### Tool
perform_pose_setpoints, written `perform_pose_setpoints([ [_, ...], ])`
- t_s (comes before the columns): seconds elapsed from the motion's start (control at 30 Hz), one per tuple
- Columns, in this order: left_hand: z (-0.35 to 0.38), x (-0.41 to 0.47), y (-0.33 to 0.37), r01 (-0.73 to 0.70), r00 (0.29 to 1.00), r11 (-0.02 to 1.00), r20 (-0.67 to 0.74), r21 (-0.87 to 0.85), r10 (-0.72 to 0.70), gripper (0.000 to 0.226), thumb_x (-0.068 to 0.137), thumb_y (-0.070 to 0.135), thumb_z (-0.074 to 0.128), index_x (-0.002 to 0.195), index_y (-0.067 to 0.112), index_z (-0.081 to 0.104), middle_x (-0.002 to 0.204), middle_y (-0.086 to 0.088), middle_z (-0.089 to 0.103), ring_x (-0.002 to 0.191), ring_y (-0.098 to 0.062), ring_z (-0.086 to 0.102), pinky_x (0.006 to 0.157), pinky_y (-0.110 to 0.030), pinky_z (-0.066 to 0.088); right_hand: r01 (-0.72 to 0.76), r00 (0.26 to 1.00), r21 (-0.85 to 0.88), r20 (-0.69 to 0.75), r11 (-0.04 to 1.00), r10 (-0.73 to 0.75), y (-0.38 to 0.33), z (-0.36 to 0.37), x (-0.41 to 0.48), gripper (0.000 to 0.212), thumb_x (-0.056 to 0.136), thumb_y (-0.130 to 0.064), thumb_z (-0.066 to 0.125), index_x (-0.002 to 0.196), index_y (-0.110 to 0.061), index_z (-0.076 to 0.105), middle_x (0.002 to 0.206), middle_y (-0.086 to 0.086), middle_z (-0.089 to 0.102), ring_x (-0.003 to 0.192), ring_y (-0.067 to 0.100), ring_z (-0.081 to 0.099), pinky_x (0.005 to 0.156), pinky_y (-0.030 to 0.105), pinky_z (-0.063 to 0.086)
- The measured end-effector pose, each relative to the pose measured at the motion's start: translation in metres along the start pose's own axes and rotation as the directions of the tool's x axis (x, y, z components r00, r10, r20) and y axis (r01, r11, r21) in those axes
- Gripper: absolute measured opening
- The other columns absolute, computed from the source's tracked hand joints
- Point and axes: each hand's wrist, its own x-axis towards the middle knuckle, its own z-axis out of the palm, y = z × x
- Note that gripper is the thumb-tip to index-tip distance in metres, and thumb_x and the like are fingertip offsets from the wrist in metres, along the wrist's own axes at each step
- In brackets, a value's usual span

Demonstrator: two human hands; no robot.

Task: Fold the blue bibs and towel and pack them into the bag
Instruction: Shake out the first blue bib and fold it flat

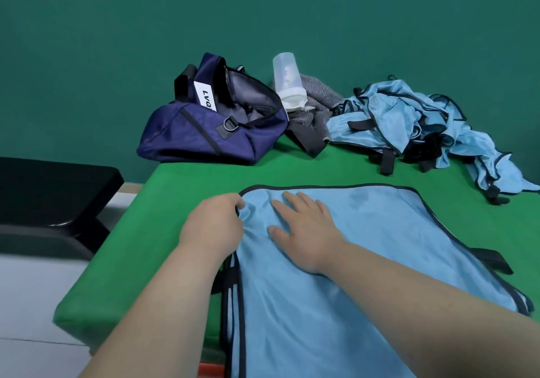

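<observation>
A light blue bib [380, 231] with dark trim lies spread flat on the green table [175, 190], close to me. My left hand [214, 225] grips the bib's far left corner edge with curled fingers. Just to the right, my right hand [304, 231] presses flat on the cloth, fingers spread. A crumpled pile of more blue bibs [409, 123] with black straps lies at the back right. The navy bag [210, 123] sits open at the back left. A grey striped towel [318, 106] lies bunched between the bag and the pile.
A translucent plastic bottle [287, 82] leans on the grey towel beside the bag. A black bench [49, 199] stands left of the table, over a pale floor. A green wall runs behind the table.
</observation>
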Motion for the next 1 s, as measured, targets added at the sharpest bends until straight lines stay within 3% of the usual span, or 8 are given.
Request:
perform_pose_setpoints([
  [0.27, 0.007, 0.028, -0.008, -0.029, 0.999, 0.993, -0.049, -0.111, 0.023, 0.028, 0.091, 0.014, 0.06, 0.116, 0.025, 0.066, 0.103, 0.001, 0.062, 0.098, -0.024, 0.059, 0.087, -0.038, 0.05, -0.046, 0.999, 0.005, -0.016, 0.999, 0.046, 0.008, -0.001, 0.033, 0.064, 0.099, -0.06, 0.029, 0.156, -0.035, 0.018, 0.166, -0.003, 0.009, 0.153, 0.021, 0.002, 0.122, 0.048, 0.002],
  [0.47, -0.016, 0.007, 0.0, -0.171, 0.982, 0.985, -0.075, 0.017, 0.172, 0.027, 0.093, 0.025, 0.063, 0.12, 0.03, 0.066, 0.116, 0.002, 0.056, 0.113, -0.022, 0.048, 0.096, -0.035, 0.042, -0.021, 0.997, 0.101, -0.065, 0.995, 0.028, 0.01, -0.001, 0.038, 0.061, 0.099, -0.056, 0.037, 0.154, -0.031, 0.027, 0.164, -0.003, 0.02, 0.152, 0.021, 0.01, 0.122, 0.048, 0.005],
  [0.6, -0.032, -0.034, 0.017, -0.343, 0.934, 0.939, 0.1, -0.027, 0.344, 0.018, 0.094, 0.03, 0.063, 0.111, 0.035, 0.068, 0.111, 0.015, 0.058, 0.109, -0.009, 0.051, 0.097, -0.03, 0.042, 0.051, 0.971, 0.439, -0.233, 0.897, 0.059, 0.021, -0.014, 0.016, 0.042, 0.1, -0.038, 0.045, 0.136, -0.019, 0.055, 0.14, -0.001, 0.053, 0.134, 0.019, 0.042, 0.116, 0.046, 0.027],
  [0.7, -0.031, -0.066, 0.025, -0.451, 0.873, 0.892, 0.198, -0.021, 0.445, 0.015, 0.094, 0.039, 0.06, 0.106, 0.035, 0.069, 0.106, 0.018, 0.059, 0.108, -0.006, 0.051, 0.099, -0.033, 0.041, 0.048, 0.976, 0.45, -0.211, 0.892, 0.054, 0.036, -0.024, -0.026, 0.029, 0.102, -0.03, 0.046, 0.123, -0.02, 0.064, 0.125, -0.002, 0.062, 0.124, 0.018, 0.05, 0.112, 0.041, 0.03],
  [0.77, -0.028, -0.087, 0.029, -0.5, 0.846, 0.866, 0.209, -0.004, 0.49, 0.024, 0.093, 0.052, 0.054, 0.104, 0.036, 0.068, 0.103, 0.019, 0.059, 0.104, -0.006, 0.052, 0.097, -0.033, 0.04, 0.086, 0.981, 0.4, -0.194, 0.912, -0.007, 0.046, -0.027, -0.066, 0.032, 0.098, -0.032, 0.045, 0.117, -0.02, 0.067, 0.12, -0.002, 0.065, 0.123, 0.019, 0.05, 0.11, 0.039, 0.032],
  [0.87, -0.022, -0.116, 0.029, -0.513, 0.833, 0.858, 0.255, 0.021, 0.491, 0.058, 0.079, 0.076, 0.034, 0.106, 0.038, 0.067, 0.104, 0.022, 0.057, 0.104, -0.004, 0.05, 0.099, -0.029, 0.035, 0.102, 0.984, 0.353, -0.176, 0.93, -0.041, 0.063, -0.029, -0.124, 0.032, 0.093, -0.032, 0.046, 0.11, -0.017, 0.07, 0.113, -0.003, 0.068, 0.125, 0.019, 0.05, 0.107, 0.03, 0.032],
  [0.93, -0.018, -0.133, 0.023, -0.521, 0.829, 0.852, 0.268, 0.055, 0.49, 0.068, 0.071, 0.084, 0.033, 0.11, 0.039, 0.066, 0.107, 0.024, 0.054, 0.108, -0.002, 0.047, 0.107, -0.028, 0.028, 0.071, 0.985, 0.339, -0.174, 0.938, -0.012, 0.077, -0.029, -0.16, 0.034, 0.091, -0.035, 0.047, 0.107, -0.017, 0.071, 0.109, -0.004, 0.069, 0.124, 0.019, 0.05, 0.102, 0.023, 0.029],
  [1.0, -0.015, -0.146, 0.015, -0.53, 0.829, 0.842, 0.271, 0.099, 0.49, 0.068, 0.069, 0.086, 0.039, 0.112, 0.041, 0.066, 0.109, 0.026, 0.051, 0.111, -0.001, 0.044, 0.113, -0.027, 0.021, 0.052, 0.985, 0.296, -0.175, 0.954, 0.0, 0.095, -0.028, -0.192, 0.036, 0.091, -0.041, 0.047, 0.108, -0.02, 0.07, 0.11, -0.008, 0.068, 0.129, 0.018, 0.048, 0.107, 0.027, 0.028],
])
